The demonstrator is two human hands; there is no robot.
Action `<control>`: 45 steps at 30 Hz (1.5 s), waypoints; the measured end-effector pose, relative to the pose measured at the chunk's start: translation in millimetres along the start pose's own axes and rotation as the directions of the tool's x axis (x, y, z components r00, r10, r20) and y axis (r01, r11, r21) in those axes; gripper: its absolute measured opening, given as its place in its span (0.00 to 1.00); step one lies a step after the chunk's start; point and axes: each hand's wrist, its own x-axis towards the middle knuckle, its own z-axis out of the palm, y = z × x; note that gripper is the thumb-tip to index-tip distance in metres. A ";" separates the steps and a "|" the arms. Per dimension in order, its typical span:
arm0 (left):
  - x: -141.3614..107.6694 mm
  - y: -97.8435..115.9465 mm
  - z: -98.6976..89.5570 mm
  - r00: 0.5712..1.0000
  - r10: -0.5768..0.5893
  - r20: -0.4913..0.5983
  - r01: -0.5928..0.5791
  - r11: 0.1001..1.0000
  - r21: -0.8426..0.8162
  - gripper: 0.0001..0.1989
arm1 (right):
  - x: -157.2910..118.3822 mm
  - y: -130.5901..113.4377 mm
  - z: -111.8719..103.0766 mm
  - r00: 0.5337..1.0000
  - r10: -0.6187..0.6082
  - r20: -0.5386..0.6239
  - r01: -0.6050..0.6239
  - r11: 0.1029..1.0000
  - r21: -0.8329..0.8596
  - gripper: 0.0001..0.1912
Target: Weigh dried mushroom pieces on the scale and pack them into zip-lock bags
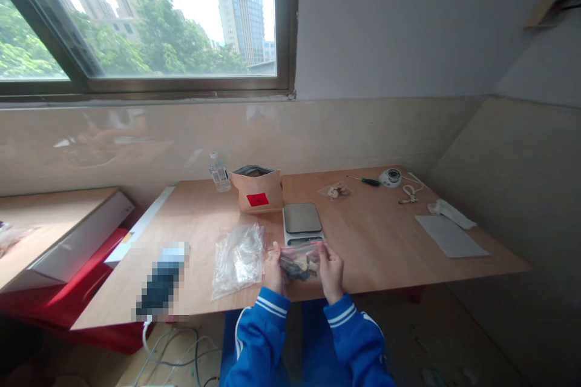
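Both my hands hold a small clear zip bag (299, 261) with a red seal strip and dark pieces inside, just above the near edge of the wooden table (381, 241). My left hand (273, 268) grips its left side and my right hand (330, 269) its right side, fingers pinched along the top. Right behind the bag sits a small digital scale (302, 219). A pile of empty clear bags (238, 257) lies to the left of my left hand. An open brown paper pouch (258, 189) with a red label stands behind the scale.
A small bottle (219, 172) stands at the back by the wall. At the far right lie a filled small bag (336, 191), a green-handled screwdriver (365, 180), a round white device (390, 177) with cord, a grey sheet (450, 235). A blurred item (161, 281) rests near left.
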 end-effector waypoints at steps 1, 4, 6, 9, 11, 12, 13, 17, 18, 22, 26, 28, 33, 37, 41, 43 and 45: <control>-0.2 1.9 1.8 1.000 -0.017 0.008 0.017 1.000 -0.001 0.34 | -0.5 -4.6 -0.8 1.000 -0.027 -0.009 0.026 0.999 -0.033 0.29; -3.2 11.4 7.0 0.998 0.004 0.067 -0.010 0.996 0.090 0.36 | 0.6 -16.5 -7.3 0.991 -0.114 -0.065 0.104 0.984 -0.143 0.31; -5.0 19.4 8.7 0.990 0.039 0.137 -0.067 0.977 0.203 0.34 | 8.6 -21.1 -19.1 0.976 -0.178 -0.127 0.146 0.963 -0.224 0.31; -1.1 32.7 7.9 0.970 0.054 0.236 -0.134 0.931 0.339 0.34 | 40.9 -24.1 -52.0 0.901 -0.296 -0.317 0.165 0.910 -0.380 0.32; 7.6 44.1 7.0 0.961 0.104 0.256 -0.205 0.890 0.408 0.33 | 75.8 -25.3 -78.8 0.788 -0.387 -0.480 0.135 0.868 -0.479 0.34; 13.4 51.4 7.4 0.954 0.159 0.255 -0.261 0.859 0.441 0.32 | 95.3 -25.9 -91.0 0.730 -0.425 -0.536 0.111 0.847 -0.520 0.35; 20.0 60.1 8.5 0.938 0.231 0.257 -0.330 0.817 0.473 0.30 | 114.6 -26.5 -101.1 0.705 -0.444 -0.552 0.089 0.829 -0.553 0.36; 50.1 109.5 20.9 0.724 0.670 0.166 -0.610 0.508 0.609 0.17 | 165.3 -26.0 -113.4 0.842 -0.337 -0.420 -0.005 0.775 -0.631 0.40; 58.5 124.6 24.7 0.623 0.776 0.095 -0.626 0.422 0.656 0.15 | 167.1 -23.8 -110.4 0.856 -0.329 -0.399 -0.005 0.766 -0.642 0.41; 93.7 181.3 33.2 0.388 0.918 -0.081 -0.510 0.287 0.811 0.16 | 127.6 -1.5 -90.8 0.762 -0.539 -0.357 0.191 0.716 -0.672 0.42; 113.8 209.2 27.6 0.578 0.811 -0.096 -0.316 0.331 0.889 0.15 | 56.1 28.4 -69.9 0.845 -0.472 -0.253 0.277 0.789 -0.548 0.25; 110.6 210.6 21.2 0.689 0.721 -0.069 -0.275 0.348 0.896 0.12 | 31.0 34.7 -55.7 0.901 -0.391 -0.189 0.271 0.846 -0.459 0.20; 79.0 202.6 1.7 0.723 0.689 -0.038 -0.247 0.310 0.918 0.08 | 16.2 9.7 -13.6 0.886 -0.460 -0.048 0.427 0.854 -0.298 0.12; 54.9 197.5 -10.9 0.738 0.673 0.056 -0.308 0.262 0.914 0.08 | 15.4 -31.9 16.7 0.850 -0.521 0.073 0.525 0.828 -0.197 0.10; 39.4 188.5 -18.6 0.765 0.640 0.070 -0.332 0.299 0.895 0.09 | 4.0 -62.9 41.3 0.737 -0.611 0.287 0.662 0.738 -0.129 0.11; 38.7 182.9 -21.1 0.771 0.634 0.058 -0.349 0.345 0.871 0.10 | 2.3 -65.7 46.4 0.699 -0.641 0.315 0.699 0.705 -0.117 0.13; 44.2 179.1 -22.1 0.755 0.653 0.061 -0.408 0.395 0.823 0.11 | 10.8 -58.7 43.5 0.696 -0.656 0.291 0.711 0.684 -0.160 0.13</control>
